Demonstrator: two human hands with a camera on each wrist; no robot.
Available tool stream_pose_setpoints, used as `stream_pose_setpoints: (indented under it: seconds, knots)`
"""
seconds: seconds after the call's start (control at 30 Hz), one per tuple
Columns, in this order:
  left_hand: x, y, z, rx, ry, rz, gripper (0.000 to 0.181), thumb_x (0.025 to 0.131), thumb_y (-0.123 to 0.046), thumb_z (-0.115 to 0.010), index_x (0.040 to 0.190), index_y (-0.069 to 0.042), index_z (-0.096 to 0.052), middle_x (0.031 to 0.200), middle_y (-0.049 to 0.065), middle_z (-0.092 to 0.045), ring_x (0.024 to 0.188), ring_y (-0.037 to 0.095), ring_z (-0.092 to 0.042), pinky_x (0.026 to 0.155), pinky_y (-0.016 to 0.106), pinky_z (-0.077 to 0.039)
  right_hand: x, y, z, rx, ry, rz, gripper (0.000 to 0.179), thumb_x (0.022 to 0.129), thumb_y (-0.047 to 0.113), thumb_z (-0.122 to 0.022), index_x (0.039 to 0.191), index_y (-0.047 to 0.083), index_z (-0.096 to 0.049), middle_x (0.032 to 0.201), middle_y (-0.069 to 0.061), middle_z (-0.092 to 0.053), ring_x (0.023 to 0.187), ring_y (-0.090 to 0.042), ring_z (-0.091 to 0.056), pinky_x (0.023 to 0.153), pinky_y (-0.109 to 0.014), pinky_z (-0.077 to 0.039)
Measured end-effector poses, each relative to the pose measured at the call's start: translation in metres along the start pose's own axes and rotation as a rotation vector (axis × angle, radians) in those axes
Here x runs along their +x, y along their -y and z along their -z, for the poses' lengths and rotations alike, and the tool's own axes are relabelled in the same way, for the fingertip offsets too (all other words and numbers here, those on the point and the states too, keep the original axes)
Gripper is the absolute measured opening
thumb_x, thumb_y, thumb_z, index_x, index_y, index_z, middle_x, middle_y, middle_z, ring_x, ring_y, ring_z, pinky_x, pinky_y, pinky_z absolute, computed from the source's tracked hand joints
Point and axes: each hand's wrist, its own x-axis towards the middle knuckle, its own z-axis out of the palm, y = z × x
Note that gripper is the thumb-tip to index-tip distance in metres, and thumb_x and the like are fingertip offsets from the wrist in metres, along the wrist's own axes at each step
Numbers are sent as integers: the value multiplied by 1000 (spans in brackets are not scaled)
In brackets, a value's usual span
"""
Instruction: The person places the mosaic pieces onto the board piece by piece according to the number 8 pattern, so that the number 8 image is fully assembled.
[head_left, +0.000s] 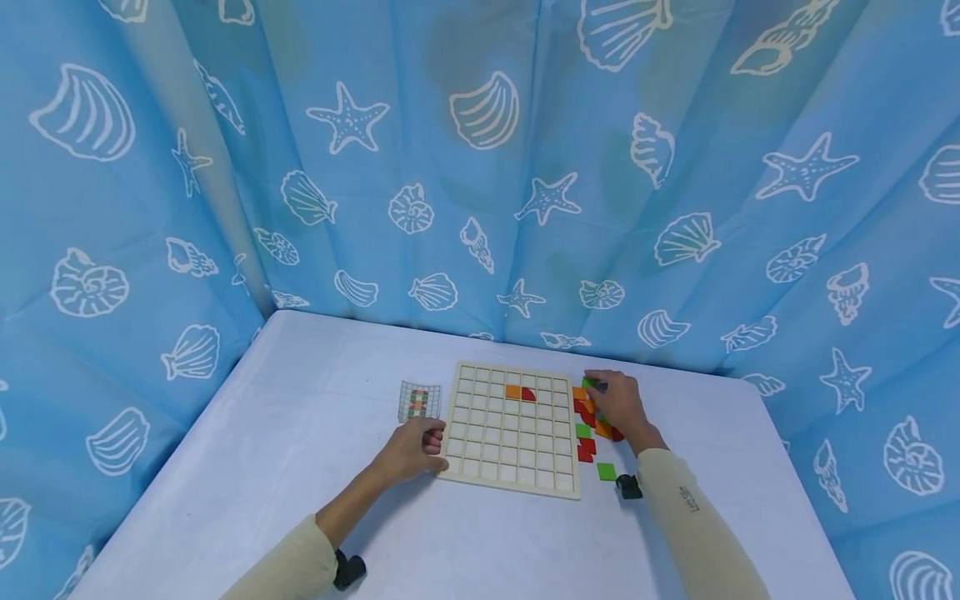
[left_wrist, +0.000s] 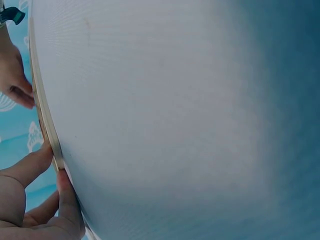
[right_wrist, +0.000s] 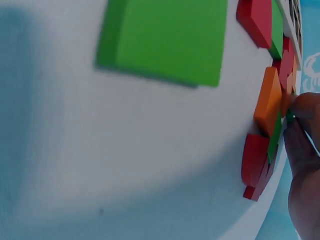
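My left hand (head_left: pixel 411 450) holds the left edge of a pale wooden grid board (head_left: pixel 491 435) near its front corner. In the left wrist view, the fingers (left_wrist: pixel 69 200) and thumb of that hand lie against the board's edge (left_wrist: pixel 47 120). On the grid, an orange square (head_left: pixel 512 392) sits beside a red quarter-round piece (head_left: pixel 528 394). Beyond the board's right side, my right hand (head_left: pixel 618 400) pinches a small green piece (head_left: pixel 588 382) between thumb and finger. Only a sliver of this green piece (right_wrist: pixel 290 116) shows in the right wrist view.
Red, orange and green pieces (head_left: pixel 585 446) lie loosely along the board's right side, partly under my right hand. Nearer the front is a separate green square (head_left: pixel 607 472). A small wire basket (head_left: pixel 405 402) with a patterned item stands left of the board. A blue shell-print curtain (head_left: pixel 450 192) encloses the white table (head_left: pixel 315 400).
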Motion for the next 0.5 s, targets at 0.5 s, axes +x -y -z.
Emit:
stream_pose_setpoints:
  seconds: [0.5]
  knots:
    - [2, 2, 1, 9, 11, -14, 63, 73, -1, -83, 128, 11, -55, 97, 5, -59, 87, 16, -58, 75, 27, -53, 4, -4, 3, -31, 39, 28, 46, 91, 10, -67, 136, 10, -58, 135, -15, -55, 124, -35, -47, 103, -54, -41]
